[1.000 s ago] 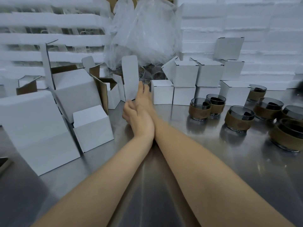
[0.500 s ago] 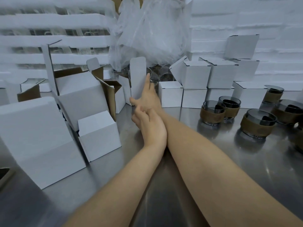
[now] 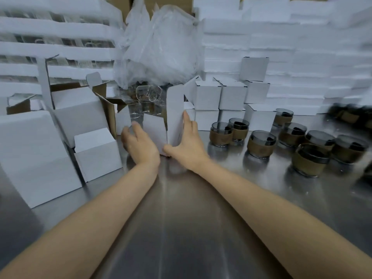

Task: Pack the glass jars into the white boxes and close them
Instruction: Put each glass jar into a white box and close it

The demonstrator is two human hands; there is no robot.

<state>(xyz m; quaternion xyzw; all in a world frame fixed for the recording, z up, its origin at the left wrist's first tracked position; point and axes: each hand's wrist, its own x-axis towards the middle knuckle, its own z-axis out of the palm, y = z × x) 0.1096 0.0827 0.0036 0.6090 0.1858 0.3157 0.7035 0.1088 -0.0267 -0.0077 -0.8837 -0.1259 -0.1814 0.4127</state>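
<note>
Steel bench (image 3: 181, 228) under everything. Behind the half-folded box (image 3: 174, 109), stacked foam sheets (image 3: 302, 47) and a plastic bag (image 3: 161, 47). Right of the box, closed white boxes (image 3: 207, 95), then glass jars (image 3: 261, 144) standing unpacked on the bench. Left grip (image 3: 141, 146) spread against the box's left side, somewhat blurred. Right grip (image 3: 188, 147) flat on its right panel, fingers straight.

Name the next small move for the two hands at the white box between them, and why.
Probably press the white cardboard box square so it stands open: the left hand and right hand flank it, its tall flap is still up, and the brown-banded glass jars sit unpacked to the right.
</note>
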